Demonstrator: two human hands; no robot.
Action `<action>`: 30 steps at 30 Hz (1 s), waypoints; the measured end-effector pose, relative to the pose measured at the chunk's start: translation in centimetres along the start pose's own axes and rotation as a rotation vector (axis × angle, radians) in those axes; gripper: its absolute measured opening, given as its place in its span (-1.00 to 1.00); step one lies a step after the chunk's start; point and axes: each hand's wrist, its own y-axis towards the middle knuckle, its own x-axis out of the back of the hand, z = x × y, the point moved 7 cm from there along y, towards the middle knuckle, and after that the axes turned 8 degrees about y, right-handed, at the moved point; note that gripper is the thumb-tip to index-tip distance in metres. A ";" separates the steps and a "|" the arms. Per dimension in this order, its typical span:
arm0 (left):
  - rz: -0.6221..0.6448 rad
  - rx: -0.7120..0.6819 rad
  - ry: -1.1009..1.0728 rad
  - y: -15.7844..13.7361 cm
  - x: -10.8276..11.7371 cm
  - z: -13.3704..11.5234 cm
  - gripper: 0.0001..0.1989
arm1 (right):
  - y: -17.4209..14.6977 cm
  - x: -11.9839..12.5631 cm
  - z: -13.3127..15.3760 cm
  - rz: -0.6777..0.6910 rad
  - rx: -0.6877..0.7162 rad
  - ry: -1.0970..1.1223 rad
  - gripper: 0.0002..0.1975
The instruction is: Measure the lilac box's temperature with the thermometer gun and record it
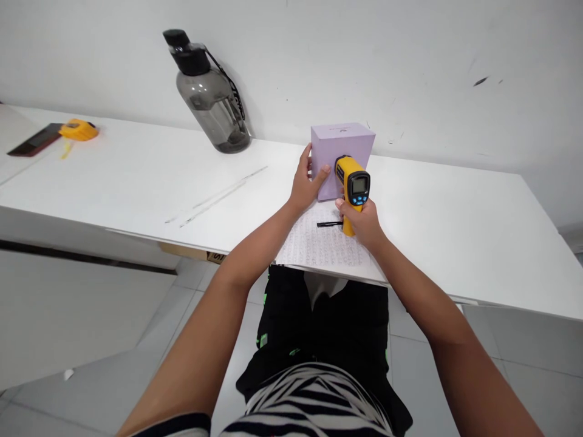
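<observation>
My right hand (364, 221) is wrapped round the handle of a yellow and black infrared thermometer (350, 167), whose small screen and blue buttons face me. Its front end points at a lilac box (328, 149) and is very close to it; whether they touch I cannot tell. My left hand (306, 185) grips the left side of that box, thumb on the near face and fingers round the side. Below both hands lies a sheet of paper (319, 249) covered in writing. A black pen (328, 224) rests on it, partly behind the thermometer's handle.
On the white table (455, 224), a grey see-through bottle (212, 109) with a black lid stands by the wall, left of the box. Farther left are a yellow tape measure (78, 129) and a dark flat object (36, 141). Dark streaks (218, 197) mark the tabletop.
</observation>
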 end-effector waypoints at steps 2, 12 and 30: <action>-0.016 0.001 -0.007 0.0 0.1 0.0 -0.14 | 0.0 0.1 -0.1 -0.016 0.003 -0.014 -0.56; -0.040 0.020 -0.039 -0.1 0.1 -0.9 -0.14 | 0.4 0.4 -0.7 -0.028 0.014 -0.042 -0.63; 0.008 0.015 -0.022 -0.1 0.0 -0.8 -0.16 | -0.1 0.0 -0.1 -0.012 0.037 -0.047 -0.60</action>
